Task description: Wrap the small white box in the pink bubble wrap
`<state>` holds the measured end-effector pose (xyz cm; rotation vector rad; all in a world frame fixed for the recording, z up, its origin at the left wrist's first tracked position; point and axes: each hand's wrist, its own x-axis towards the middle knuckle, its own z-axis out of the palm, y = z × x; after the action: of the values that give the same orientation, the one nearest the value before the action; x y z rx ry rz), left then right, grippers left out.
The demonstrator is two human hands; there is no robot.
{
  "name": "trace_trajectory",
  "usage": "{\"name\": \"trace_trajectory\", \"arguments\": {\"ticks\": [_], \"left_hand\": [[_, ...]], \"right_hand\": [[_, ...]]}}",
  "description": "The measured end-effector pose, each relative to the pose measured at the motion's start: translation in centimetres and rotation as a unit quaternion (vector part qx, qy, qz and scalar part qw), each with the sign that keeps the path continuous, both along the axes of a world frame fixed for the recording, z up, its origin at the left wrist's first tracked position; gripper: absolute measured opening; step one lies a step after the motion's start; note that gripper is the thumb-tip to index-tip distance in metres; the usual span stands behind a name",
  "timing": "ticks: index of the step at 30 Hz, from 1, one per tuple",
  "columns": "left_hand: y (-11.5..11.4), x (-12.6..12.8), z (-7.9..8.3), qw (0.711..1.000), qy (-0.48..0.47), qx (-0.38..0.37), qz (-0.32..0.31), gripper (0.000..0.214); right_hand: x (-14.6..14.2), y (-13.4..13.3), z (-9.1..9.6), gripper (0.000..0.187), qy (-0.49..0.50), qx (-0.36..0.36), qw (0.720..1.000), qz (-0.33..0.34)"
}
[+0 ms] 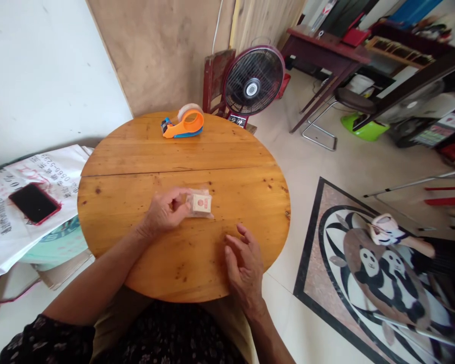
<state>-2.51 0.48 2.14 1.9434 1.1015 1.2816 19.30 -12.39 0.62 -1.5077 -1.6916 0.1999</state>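
Note:
A small tan box [202, 203] with a red print, in a clear plastic wrapper, lies on the round wooden table [136, 157]. My left hand [167, 210] pinches the left end of this wrapped box between thumb and fingers. To the right and nearer the table's front edge, my right hand [245, 260] is held with its fingers apart and nothing in it. An orange tape dispenser [183, 124] with a blue base and a roll of tape stands near the table's far edge, away from both hands.
Left of the table, a phone [35, 203] with a red case lies on white printed sacking [72, 164]. Beyond the far edge are a fan [255, 81] and a wooden chair [212, 76]. On the right are a panda floor mat [364, 283], another person's foot [385, 230] and a stool [354, 100].

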Motion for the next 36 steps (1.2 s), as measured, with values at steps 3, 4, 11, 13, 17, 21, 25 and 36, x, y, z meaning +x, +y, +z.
{"name": "trace_trajectory", "arguments": {"ticks": [3, 4, 11, 13, 17, 21, 25, 36], "left_hand": [[0.8, -0.4, 0.0, 0.996, -0.055, -0.041, 0.050, 0.014], [1.0, -0.6, 0.1, 0.993, -0.078, -0.056, 0.068, 0.013], [0.7, -2.4, 2.8, 0.989, -0.023, -0.130, 0.060, 0.015], [-0.6, -2.7, 3.2, 0.992, 0.000, -0.114, 0.058, 0.016], [-3.8, -1.8, 1.8, 0.989, 0.044, -0.124, 0.062, 0.013], [-5.6, 0.5, -0.5, 0.985, 0.003, -0.129, 0.110, 0.013], [-5.4, 2.5, -1.1, 0.981, -0.007, -0.102, 0.164, 0.013], [-4.1, 3.7, -2.1, 0.969, -0.037, -0.060, 0.239, 0.017]], "right_hand": [[-0.2, -1.5, 0.0, 0.027, 0.006, 0.008, 1.000, -0.001], [-0.2, -1.8, -0.1, 0.027, 0.006, 0.010, 1.000, 0.000], [-0.1, -2.2, -0.8, 0.021, 0.013, -0.001, 1.000, 0.000], [-0.2, -2.1, -0.8, 0.020, 0.011, -0.009, 1.000, -0.007], [-0.6, -1.7, -1.0, 0.018, 0.006, 0.001, 1.000, -0.011], [-0.9, -1.5, -1.6, 0.018, 0.014, 0.012, 1.000, 0.006], [-0.9, -1.5, -1.6, 0.018, 0.046, -0.009, 0.999, 0.010], [3.6, 9.3, 2.0, 0.035, 0.259, -0.224, 0.939, 0.029]]}}
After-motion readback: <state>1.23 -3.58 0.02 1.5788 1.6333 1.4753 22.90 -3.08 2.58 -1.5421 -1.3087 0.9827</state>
